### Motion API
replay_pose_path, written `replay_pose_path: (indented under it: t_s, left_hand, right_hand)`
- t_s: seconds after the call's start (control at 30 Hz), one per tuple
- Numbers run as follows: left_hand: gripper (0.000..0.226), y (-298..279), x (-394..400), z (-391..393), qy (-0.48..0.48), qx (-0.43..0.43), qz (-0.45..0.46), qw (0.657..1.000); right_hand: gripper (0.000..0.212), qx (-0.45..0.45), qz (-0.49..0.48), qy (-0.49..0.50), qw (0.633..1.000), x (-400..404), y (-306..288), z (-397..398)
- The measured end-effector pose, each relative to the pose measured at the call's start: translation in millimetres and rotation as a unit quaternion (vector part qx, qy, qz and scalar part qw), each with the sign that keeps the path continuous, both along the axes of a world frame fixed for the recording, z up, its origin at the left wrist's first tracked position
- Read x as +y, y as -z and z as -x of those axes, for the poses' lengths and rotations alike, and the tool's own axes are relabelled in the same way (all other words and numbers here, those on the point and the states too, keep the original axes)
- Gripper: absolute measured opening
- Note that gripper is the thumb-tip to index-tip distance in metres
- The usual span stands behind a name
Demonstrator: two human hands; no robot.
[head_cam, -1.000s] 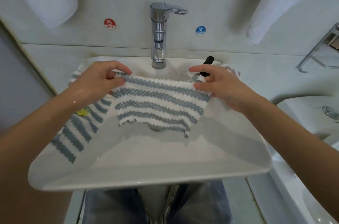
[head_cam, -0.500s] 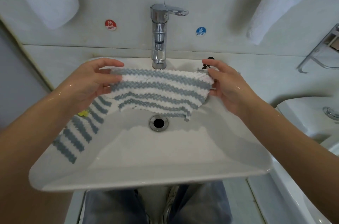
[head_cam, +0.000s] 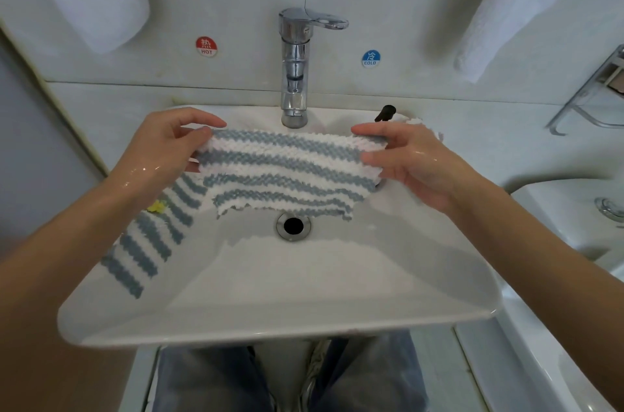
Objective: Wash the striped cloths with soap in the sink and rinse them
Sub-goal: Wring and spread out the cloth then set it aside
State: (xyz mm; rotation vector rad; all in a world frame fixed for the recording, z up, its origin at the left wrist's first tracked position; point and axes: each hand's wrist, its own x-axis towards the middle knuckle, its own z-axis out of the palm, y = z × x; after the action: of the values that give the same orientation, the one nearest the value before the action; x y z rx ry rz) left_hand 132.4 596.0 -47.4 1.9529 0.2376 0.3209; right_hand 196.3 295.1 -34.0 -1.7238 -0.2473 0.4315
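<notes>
A grey-and-white striped cloth [head_cam: 287, 172] is stretched out flat over the white sink [head_cam: 304, 280], just below the chrome tap [head_cam: 294, 74]. My left hand [head_cam: 169, 151] pinches its left edge and my right hand [head_cam: 405, 158] pinches its right edge. A second striped cloth [head_cam: 148, 242] with a small yellow mark lies draped over the sink's left rim, partly hidden by my left arm. No water runs from the tap. The drain [head_cam: 293, 226] is open below the held cloth.
A black pump top [head_cam: 385, 112] stands at the sink's back right, with a bit of another cloth behind my right hand. White towels [head_cam: 506, 6] hang on the wall at both sides. A second basin [head_cam: 574, 209] lies to the right, a metal rack [head_cam: 594, 91] above it.
Both hands have lifted the cloth up and back toward the tap, pulling it flatter and uncovering the drain. The cloth on the left rim has not moved.
</notes>
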Motion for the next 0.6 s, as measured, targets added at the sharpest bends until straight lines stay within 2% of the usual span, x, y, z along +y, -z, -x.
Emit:
replay_pose_path:
  t_s: [0.07,0.17,0.3,0.4,0.5,0.6]
  left_hand:
    - [0.029,-2,0,1,0.000,0.000,-0.006,1.000]
    - [0.028,-4,1,2,0.017,0.000,-0.001,1.000]
    - [0.031,-3,1,2,0.037,0.010,0.026,0.999]
    - [0.026,-5,-2,4,0.060,0.019,0.033,0.997]
    - [0.036,-5,-3,5,0.082,0.016,0.037,0.996]
    - [0.038,-3,-4,5,0.069,0.014,-0.024,0.997]
  right_hand:
    - [0.047,-0.039,0.059,-0.007,0.997,0,2,0]
    - [0.035,-0.098,0.096,0.032,0.990,4,2,2]
    - [0.032,-0.131,0.108,0.061,0.984,10,1,4]
    - [0.029,-0.134,0.134,0.057,0.980,10,6,4]
    - [0.024,-0.105,0.123,0.078,0.984,8,8,0]
    - [0.016,-0.041,0.077,0.088,0.992,5,6,-4]
